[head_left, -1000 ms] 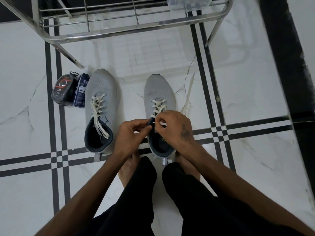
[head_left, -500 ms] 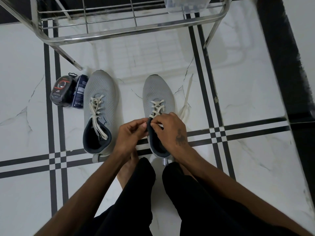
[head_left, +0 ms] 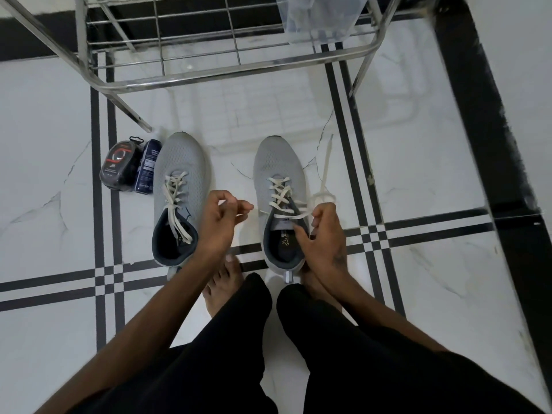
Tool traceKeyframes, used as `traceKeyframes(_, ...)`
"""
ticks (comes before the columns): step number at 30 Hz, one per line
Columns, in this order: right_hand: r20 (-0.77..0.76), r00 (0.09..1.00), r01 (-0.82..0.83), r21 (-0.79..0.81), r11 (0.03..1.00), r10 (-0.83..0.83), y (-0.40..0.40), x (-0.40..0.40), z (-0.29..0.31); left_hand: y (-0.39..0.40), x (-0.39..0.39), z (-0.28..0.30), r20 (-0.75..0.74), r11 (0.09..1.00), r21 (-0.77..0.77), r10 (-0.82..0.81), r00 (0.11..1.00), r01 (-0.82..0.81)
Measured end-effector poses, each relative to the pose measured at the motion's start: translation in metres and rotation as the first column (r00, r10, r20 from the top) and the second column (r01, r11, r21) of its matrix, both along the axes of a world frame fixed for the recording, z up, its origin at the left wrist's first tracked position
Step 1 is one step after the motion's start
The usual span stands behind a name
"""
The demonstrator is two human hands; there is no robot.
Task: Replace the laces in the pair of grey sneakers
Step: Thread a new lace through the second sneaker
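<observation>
Sneakers sitting mid-frame on floor | right hand pinching lace | left hand pinching its other end | advice: pulling both ends evenly, gently

White marble floor crossed by black stripes (glossy, reflecting light); a steel rack stands above.

Single head-worn wide-angle view, looking steeply down from close above, floor ahead
</observation>
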State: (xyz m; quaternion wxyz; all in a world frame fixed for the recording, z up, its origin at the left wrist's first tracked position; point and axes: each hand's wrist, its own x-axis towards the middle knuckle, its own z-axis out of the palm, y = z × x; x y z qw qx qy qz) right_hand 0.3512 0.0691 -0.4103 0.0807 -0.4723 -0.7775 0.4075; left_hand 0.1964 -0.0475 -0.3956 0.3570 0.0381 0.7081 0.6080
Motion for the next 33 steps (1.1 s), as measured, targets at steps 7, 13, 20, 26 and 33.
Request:
traceKeyframes(7, -0.005, 0.998, -0.056, -0.034, 0.998, 0.056, -0.001, -0.004, -0.008, 0.011, 0.002, -0.008, -0.119, 0.916, -0.230, -0.362, 0.925, 0.329)
traceKeyframes(13, -0.002, 0.998, -0.062, -0.048, 0.997, 0.062, 0.002, -0.002, -0.010, 0.017, 0.002, -0.016, -0.070, 0.952, -0.169, -0.271, 0.960, 0.256)
traceKeyframes(20, 0.028, 0.997, 0.078, -0.104, 0.992, -0.076, 0.006, 0.000, -0.014, 0.003, -0.021, 0.018, 0.235, 0.896, 0.079, 0.410, 0.881, -0.438)
traceKeyframes(26, 0.033, 0.997, 0.070, -0.125, 0.990, -0.067, 0.009, 0.002, -0.010, -0.029, -0.069, 0.035, -0.153, 0.787, 0.012, 0.611, 0.777, -0.617)
traceKeyframes(33, 0.161, 0.984, -0.070, -0.062, 0.996, 0.079, 0.017, -0.006, -0.011, -0.013, -0.030, 0.017, -0.468, 0.602, -0.733, -0.784, 0.407, 0.318)
